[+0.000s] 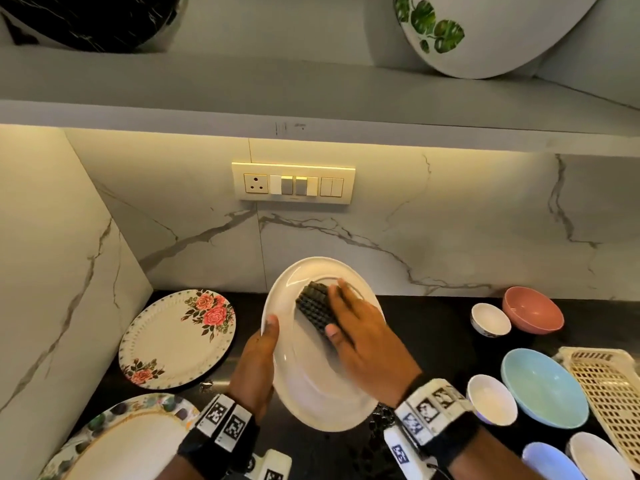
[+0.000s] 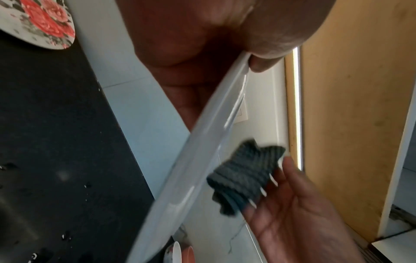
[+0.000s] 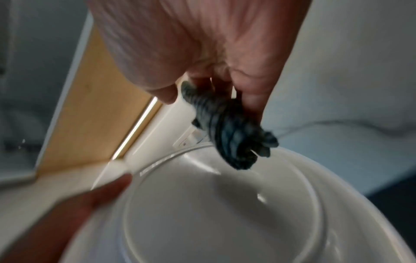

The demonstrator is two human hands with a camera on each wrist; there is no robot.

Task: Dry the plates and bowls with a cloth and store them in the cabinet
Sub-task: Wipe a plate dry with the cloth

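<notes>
Black countertop (image 1: 433, 327) under a lit marble backsplash, and we hold the white plate (image 1: 311, 393) tilted up above its middle, face toward us. Our left hand (image 1: 256, 368) grips the plate's left rim, thumb over the edge, fingers behind. Our right hand (image 1: 363, 344) clutches the folded dark cloth (image 1: 315, 308) and presses it on the upper part of the plate's face. The plate lies between our hands, its long axis running away from us toward the backsplash, so the wipe likely sweeps down toward the near rim. A floral plate (image 1: 173, 341) rests at the countertop's left edge; the blue bowl (image 1: 543, 389) and pink bowl (image 1: 533, 310) wait at the right edge.
</notes>
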